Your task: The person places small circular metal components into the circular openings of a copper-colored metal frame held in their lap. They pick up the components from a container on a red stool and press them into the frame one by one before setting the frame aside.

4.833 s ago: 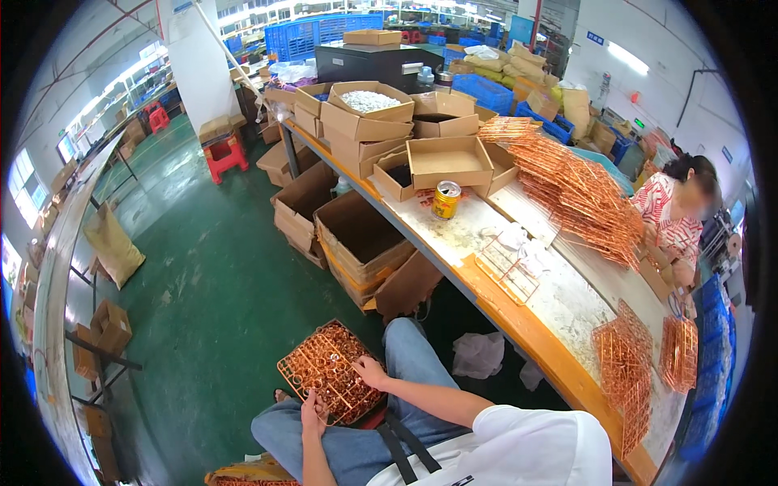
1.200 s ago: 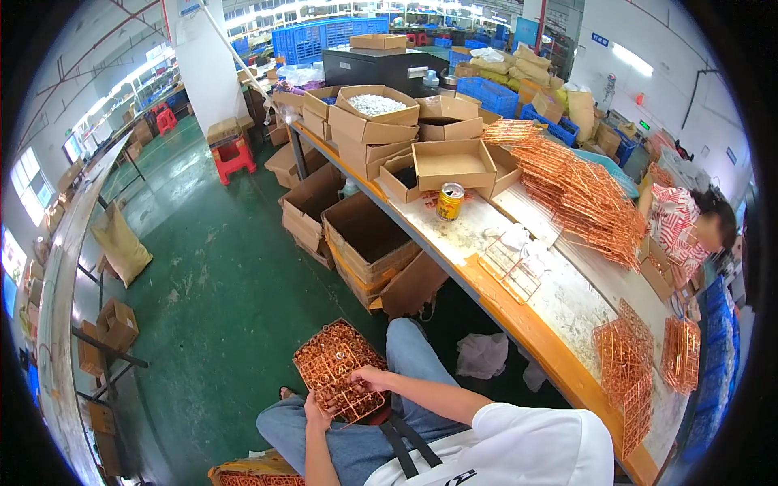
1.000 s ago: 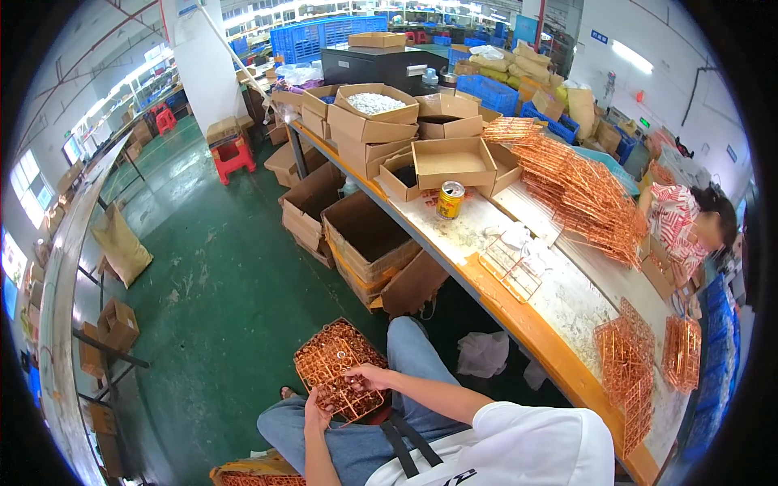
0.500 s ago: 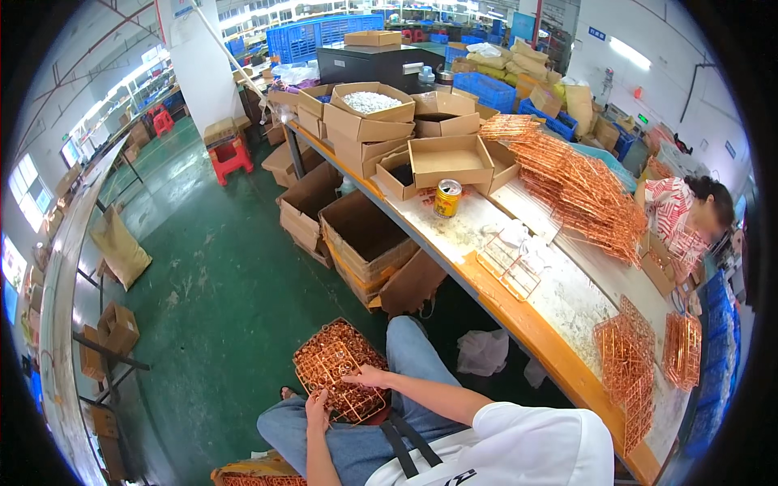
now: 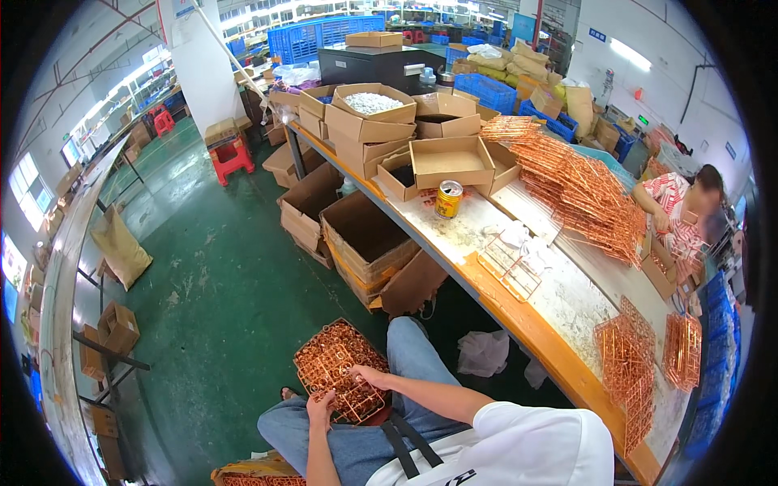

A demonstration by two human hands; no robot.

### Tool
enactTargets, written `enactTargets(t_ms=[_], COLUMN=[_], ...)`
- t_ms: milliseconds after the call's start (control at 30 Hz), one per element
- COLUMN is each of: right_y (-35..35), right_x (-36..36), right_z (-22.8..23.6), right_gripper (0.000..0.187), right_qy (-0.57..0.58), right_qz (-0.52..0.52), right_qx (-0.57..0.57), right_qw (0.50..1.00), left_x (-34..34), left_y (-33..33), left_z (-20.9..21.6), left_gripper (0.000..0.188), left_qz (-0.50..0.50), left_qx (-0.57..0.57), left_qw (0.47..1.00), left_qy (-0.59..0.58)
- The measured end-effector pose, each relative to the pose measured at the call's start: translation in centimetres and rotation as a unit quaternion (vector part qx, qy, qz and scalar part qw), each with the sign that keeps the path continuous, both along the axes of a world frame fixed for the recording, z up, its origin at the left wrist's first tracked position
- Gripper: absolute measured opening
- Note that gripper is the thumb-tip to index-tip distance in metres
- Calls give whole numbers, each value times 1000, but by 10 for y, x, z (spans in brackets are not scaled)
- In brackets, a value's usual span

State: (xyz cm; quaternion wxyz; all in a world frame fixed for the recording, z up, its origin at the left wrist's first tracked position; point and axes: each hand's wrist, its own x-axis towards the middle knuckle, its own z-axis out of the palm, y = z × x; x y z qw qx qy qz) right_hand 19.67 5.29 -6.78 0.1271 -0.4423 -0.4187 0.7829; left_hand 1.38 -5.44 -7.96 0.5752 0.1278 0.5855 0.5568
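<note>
A copper-coloured wire frame lies tilted between my hands, low in the middle of the head view. My left hand pinches its near-left corner, fingers closed. My right hand is closed on its right side, the fingertips over the wires. Under and beyond the frame is a heap of small copper-coloured wire pieces in front of my lap. Their container is mostly hidden beneath them, and the exact shape of the small pieces cannot be made out.
To my right runs a long workbench, bearing a yellow can, cardboard boxes and stacked copper wire racks. Open cartons stand beneath its edge. A co-worker sits beyond. Another box of copper pieces is beside my left leg.
Both hands have shifted slightly to the right with the wire frame, which stays held. At the far right, the co-worker has raised the head and an arm now shows.
</note>
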Motion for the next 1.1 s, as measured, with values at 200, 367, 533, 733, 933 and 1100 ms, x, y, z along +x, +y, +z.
enactTargets(t_ms=[200, 367, 533, 733, 933, 1100], right_y=[6, 3, 3, -5, -2, 3], right_x=[3, 2, 5, 3, 2, 2], right_z=[7, 12, 10, 10, 10, 8], right_gripper=[19, 12, 18, 20, 13, 12], right_qy=[88, 164, 51, -87, 52, 112], right_qz=[-7, 31, 9, -3, -84, -61], right_qx=[-116, -102, 8, 193, -5, -99], right_qw=[989, 981, 999, 977, 995, 987], left_x=[4, 2, 6, 4, 5, 4], left_y=[5, 2, 4, 1, 0, 1], left_z=[13, 12, 17, 8, 4, 8], left_gripper=[13, 14, 8, 10, 11, 14], left_qz=[-5, -10, -15, -48, -26, -15], left_qx=[29, 41, 31, 11, -17, -56], left_qw=[995, 996, 993, 994, 998, 998], left_qy=[-96, -77, -109, -102, -56, -18])
